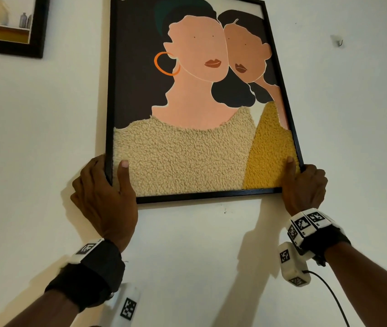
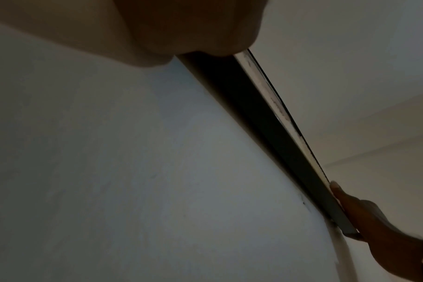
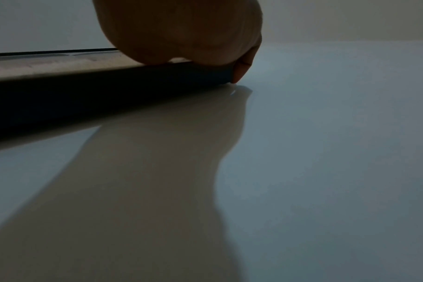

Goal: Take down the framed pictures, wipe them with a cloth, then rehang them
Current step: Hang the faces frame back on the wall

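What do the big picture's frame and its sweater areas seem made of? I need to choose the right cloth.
Frame: thin, black, matte, with faint grain, so probably painted wood, though that is not certain. Sweater areas: nubbly looped pile in cream and mustard, apparently tufted yarn standing proud. No glare suggests no glass, but that is uncertain.

Matt black framed picture (image 1: 211,194) with nubbly tufted cloth; smooth painted wall (image 1: 46,138).

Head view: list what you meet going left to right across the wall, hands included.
Small picture → left hand → big picture → right hand → wall hook.
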